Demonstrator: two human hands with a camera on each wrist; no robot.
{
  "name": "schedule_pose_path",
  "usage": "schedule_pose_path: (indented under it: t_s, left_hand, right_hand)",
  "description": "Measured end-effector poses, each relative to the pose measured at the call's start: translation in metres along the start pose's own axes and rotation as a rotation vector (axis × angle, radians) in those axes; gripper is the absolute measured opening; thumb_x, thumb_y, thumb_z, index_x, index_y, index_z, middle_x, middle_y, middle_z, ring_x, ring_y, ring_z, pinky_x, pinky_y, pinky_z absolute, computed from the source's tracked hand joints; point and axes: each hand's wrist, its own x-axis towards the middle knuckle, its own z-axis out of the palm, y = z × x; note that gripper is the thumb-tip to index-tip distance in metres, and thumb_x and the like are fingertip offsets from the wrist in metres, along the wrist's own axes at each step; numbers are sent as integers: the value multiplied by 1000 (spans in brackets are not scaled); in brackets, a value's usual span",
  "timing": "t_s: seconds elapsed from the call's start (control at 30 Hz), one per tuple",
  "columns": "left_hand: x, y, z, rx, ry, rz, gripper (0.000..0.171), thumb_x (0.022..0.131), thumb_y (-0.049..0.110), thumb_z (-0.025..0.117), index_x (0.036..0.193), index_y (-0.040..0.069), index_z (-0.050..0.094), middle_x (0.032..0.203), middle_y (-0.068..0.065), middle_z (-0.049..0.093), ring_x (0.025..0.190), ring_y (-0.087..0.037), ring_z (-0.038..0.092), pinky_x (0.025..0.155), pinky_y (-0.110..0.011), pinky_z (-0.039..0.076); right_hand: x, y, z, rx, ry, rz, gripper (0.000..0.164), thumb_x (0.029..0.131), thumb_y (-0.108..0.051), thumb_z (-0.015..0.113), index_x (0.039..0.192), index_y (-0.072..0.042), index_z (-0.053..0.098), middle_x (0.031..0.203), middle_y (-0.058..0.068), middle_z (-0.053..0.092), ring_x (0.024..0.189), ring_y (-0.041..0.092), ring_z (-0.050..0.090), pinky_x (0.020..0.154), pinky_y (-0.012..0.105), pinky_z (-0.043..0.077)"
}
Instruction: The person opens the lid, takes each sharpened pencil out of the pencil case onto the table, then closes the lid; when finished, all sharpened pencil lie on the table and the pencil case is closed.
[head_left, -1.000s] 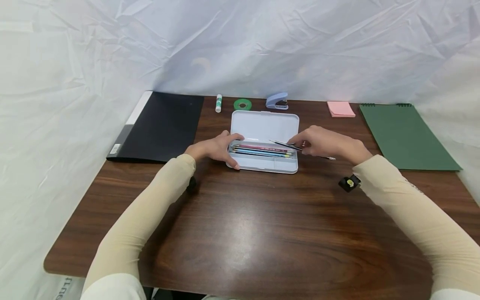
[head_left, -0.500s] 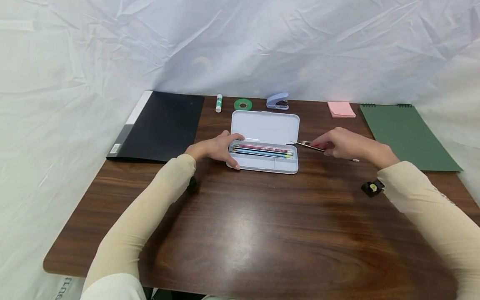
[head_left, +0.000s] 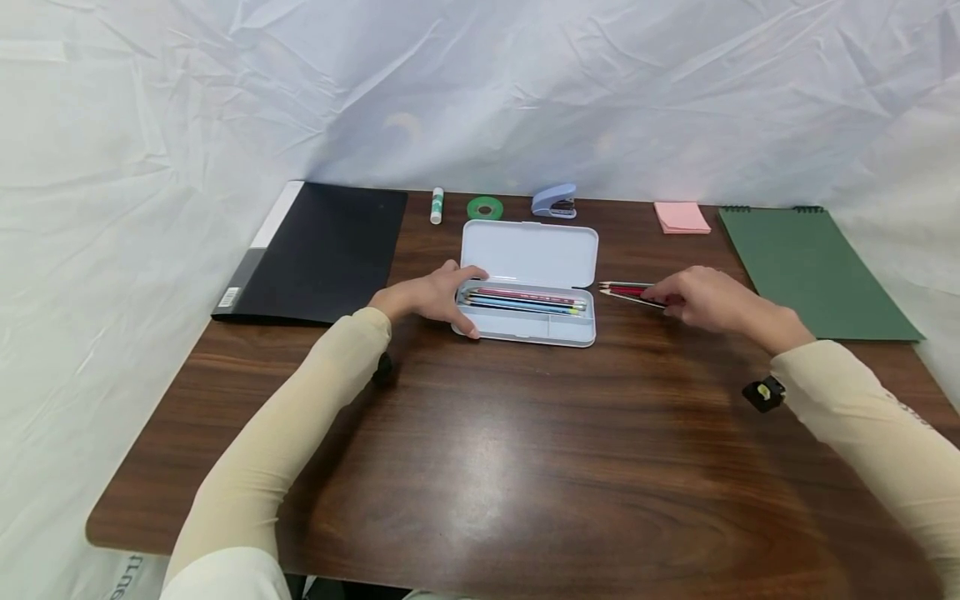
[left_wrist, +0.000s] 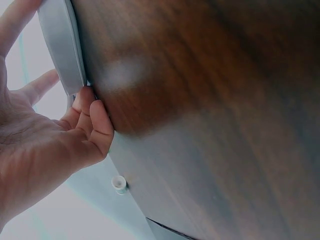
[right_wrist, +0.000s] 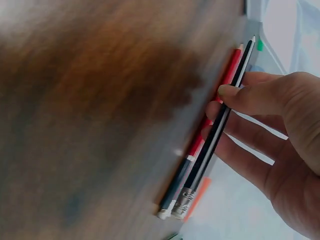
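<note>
A white pencil case [head_left: 532, 340] lies with its lid raised and several pencils [head_left: 521, 302], pink, blue and black, inside. My left hand [head_left: 435, 296] grips the case's left end, thumb and fingers on opposite sides; the left wrist view shows curled fingers against its edge. Right of the case, my right hand [head_left: 705, 300] pinches a black-and-white pencil [right_wrist: 212, 135] between thumb and fingers, close to the tabletop. Right beside it is a red pencil [right_wrist: 230, 65] with a dark end. The fingers hide part of these pencils in the head view.
Along the back stand a glue stick [head_left: 437, 206], a green tape roll [head_left: 485, 208], a blue stapler [head_left: 555, 202] and pink sticky notes [head_left: 681, 218]. A black folder [head_left: 330, 250] lies left, a green spiral notebook [head_left: 813, 275] right. Brown table [head_left: 480, 467] extends in front.
My right hand has moved right, from over the case to the table beside it, with the black-and-white pencil. Red pencil tips now show there. My left hand has stayed on the case.
</note>
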Motion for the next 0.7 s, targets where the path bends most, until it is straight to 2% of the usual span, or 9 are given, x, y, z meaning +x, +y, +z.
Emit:
schedule_pose_path:
  t_s: [0.1,0.2,0.47,0.7]
  left_hand:
    - [0,0,0,1,3,2,96,78,39,84,155,24,29,134,-18,33,121,-31,40,103,-46,39]
    - [0,0,0,3,5,4,96,78,39,84,155,24,28,134,-18,33,121,-31,40,103,-46,39]
    - [0,1,1,-2,4,-3,97,77,40,84,155,24,28,133,-17,33,120,-30,40,103,-45,38]
    - [0,0,0,1,7,4,97,77,39,85,155,23,29,132,-17,34,120,-30,41,103,-45,39]
  right_hand:
    - [-2,1,5,-15,7,9,33,84,6,69,114,-7,74,108,12,74,91,25,68,76,48,53]
    - [-3,2,8,-21,25,19,32,84,6,69,113,-6,75,110,13,74,99,30,70,81,52,53]
    - [-5,6,15,-57,89,-17,31,83,7,70,111,-7,75,108,12,74,98,33,70,80,54,53]
    - [-10,11,13,-68,115,22,35,83,5,72,117,-3,72,109,14,73,96,32,70,77,52,53]
